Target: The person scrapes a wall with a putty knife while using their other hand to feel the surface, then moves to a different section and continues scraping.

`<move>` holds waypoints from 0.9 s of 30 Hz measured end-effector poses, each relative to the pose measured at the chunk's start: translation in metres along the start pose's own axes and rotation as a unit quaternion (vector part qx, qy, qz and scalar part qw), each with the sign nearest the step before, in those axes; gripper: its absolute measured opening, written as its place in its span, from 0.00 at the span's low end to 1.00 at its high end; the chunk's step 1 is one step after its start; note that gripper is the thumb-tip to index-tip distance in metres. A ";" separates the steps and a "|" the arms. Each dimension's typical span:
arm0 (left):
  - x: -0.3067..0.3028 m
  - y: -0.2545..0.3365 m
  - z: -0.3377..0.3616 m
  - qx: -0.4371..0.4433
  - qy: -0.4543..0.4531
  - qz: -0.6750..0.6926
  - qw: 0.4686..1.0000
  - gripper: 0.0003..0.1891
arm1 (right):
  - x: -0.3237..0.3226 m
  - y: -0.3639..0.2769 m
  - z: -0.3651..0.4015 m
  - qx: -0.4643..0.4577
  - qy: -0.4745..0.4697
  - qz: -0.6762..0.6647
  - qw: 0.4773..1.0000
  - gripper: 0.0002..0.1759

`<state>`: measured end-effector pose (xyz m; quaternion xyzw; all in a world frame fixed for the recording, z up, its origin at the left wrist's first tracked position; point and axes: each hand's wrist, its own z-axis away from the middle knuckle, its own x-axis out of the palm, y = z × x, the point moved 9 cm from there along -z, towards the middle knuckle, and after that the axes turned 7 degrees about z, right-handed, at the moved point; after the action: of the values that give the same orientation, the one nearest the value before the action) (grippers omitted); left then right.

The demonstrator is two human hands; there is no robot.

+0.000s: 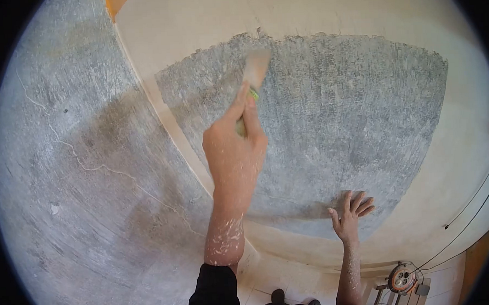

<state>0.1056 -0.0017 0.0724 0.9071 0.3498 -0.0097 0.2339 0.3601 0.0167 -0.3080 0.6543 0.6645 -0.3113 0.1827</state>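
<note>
My left hand [236,144] is closed around the green handle of a scraper [257,66]. The blade points up and overlaps the upper part of a rough grey patch of bare wall [352,109], a little below its ragged top edge. Lower down on the right, my right hand [350,216] lies with fingers spread against the bottom part of that patch. Pale flecks dot both forearms.
Cream coating [325,10] borders the grey patch. A pale corner strip [169,126] divides it from the cracked grey wall [87,170] at left. At lower right, a cable reel [403,278] sits on a slatted stand, with black cables rising along the wall.
</note>
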 end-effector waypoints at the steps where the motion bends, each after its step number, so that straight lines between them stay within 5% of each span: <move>1: 0.001 0.001 -0.002 -0.002 0.001 0.004 1.000 0.16 | 0.000 0.000 0.001 0.001 0.000 -0.001 1.000 0.46; 19: 0.001 0.008 -0.007 -0.023 -0.019 -0.006 1.000 0.17 | 0.002 0.003 0.002 0.003 -0.035 -0.021 0.999 0.45; 22: -0.001 0.008 -0.004 0.032 0.015 0.022 0.999 0.17 | 0.002 0.003 0.002 0.003 -0.035 -0.043 0.998 0.45; 27: -0.003 0.005 -0.002 -0.030 -0.030 -0.003 0.999 0.17 | -0.001 0.000 0.004 -0.001 -0.035 -0.053 0.998 0.44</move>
<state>0.1061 -0.0060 0.0772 0.8978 0.3456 -0.0275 0.2716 0.3601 0.0136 -0.3103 0.6063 0.6920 -0.3426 0.1902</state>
